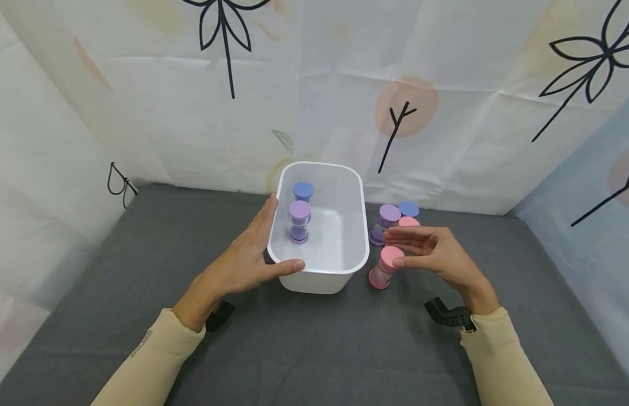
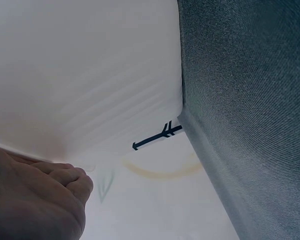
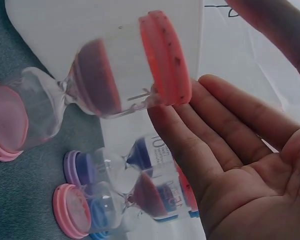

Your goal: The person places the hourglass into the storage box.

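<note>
My left hand holds a white plastic tub at its near left corner, thumb over the front rim and fingers along the left side. Inside the tub stand a purple-capped hourglass and a blue-capped hourglass. To the right of the tub, my right hand is at a pink hourglass on the cloth. Its fingers are extended, with one fingertip against the pink cap; the thumb looks apart from it in the right wrist view. Coloured sand fills part of that hourglass's upper bulb.
Behind the right hand cluster another purple hourglass, a blue-capped one and a second pink one, partly hidden. A dark grey cloth covers the table. A patterned white curtain hangs just behind the tub.
</note>
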### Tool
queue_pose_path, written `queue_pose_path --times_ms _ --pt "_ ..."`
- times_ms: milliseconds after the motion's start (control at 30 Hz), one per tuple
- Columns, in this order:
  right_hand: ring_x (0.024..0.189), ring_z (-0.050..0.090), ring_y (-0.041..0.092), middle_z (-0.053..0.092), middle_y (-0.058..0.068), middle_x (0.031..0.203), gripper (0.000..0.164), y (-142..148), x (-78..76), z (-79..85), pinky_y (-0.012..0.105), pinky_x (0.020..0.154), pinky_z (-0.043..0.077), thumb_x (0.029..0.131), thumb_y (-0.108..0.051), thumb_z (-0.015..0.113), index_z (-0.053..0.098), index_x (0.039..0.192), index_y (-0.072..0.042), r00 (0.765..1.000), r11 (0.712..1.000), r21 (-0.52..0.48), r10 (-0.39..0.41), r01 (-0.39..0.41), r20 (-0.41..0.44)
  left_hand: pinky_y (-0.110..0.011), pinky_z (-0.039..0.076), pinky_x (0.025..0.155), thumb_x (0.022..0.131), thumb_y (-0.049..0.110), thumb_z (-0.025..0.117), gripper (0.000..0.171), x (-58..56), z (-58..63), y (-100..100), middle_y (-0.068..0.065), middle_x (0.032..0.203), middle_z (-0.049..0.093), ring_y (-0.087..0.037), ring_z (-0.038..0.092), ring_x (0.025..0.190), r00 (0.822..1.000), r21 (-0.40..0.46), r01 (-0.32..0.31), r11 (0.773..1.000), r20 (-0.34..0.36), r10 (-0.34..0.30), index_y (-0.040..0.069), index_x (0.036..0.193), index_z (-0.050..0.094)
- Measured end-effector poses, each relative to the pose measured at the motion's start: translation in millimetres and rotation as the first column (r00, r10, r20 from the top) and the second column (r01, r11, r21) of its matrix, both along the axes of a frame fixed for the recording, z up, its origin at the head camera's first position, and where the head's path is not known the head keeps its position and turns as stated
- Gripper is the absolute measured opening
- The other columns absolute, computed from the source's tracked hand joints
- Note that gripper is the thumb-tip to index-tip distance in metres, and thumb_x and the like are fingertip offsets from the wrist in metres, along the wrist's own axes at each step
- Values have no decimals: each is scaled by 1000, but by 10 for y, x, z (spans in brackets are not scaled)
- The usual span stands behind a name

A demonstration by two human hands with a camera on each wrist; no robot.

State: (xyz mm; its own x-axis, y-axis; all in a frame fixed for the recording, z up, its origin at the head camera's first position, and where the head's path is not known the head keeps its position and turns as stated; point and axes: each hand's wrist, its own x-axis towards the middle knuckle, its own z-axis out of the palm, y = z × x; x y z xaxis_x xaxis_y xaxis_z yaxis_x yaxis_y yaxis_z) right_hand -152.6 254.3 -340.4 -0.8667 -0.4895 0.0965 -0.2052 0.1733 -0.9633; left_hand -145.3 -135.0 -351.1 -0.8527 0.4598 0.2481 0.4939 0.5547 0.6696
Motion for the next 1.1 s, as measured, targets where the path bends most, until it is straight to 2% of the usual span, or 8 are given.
queue_pose_path --times_ms 233,433,633,767,1100 --pt "120 65 17 63 23 132 60 8 -33 -70 30 95 52 83 7 79 55 137 12 999 997 69 39 -41 24 -57 17 119 84 60 76 122 6 4 -3 4 169 -9 -19 0 154 1000 -7 -8 1000 -1 8 20 163 -9" --pt "121 64 18 60 30 133 60 19 -59 -87 32 95 52 82 5 81 58 137 8 997 993 92 69 -72 27 -57 17 119 84 59 76 122 -2 2 -5 5 168 -10 -18 0 154 1000 -7 -2 1000 2 2 20 163 -10" --pt "119 65 18 64 24 131 57 40 -89 -129 31 97 51 81 6 82 61 134 7 994 989 97 112 -113 9 -57 18 119 84 57 76 123 -3 0 -12 5 168 -10 -18 0 154 1000 0 2 1000 6 -2 19 163 -10" --pt "115 67 18 66 21 128 55 49 -106 -175 31 92 54 81 7 81 62 132 8 991 986 102 137 -136 -6 -57 17 119 85 58 76 122 2 4 -15 5 168 -10 -18 0 154 1000 -3 0 1000 14 0 18 163 -10" --pt "103 71 20 72 17 118 48 39 -111 -227 31 81 57 82 4 82 67 128 4 995 986 136 101 -99 -6 -57 17 119 84 58 76 122 3 4 -15 4 168 -10 -18 0 154 1000 -4 0 1000 12 0 18 163 -10"
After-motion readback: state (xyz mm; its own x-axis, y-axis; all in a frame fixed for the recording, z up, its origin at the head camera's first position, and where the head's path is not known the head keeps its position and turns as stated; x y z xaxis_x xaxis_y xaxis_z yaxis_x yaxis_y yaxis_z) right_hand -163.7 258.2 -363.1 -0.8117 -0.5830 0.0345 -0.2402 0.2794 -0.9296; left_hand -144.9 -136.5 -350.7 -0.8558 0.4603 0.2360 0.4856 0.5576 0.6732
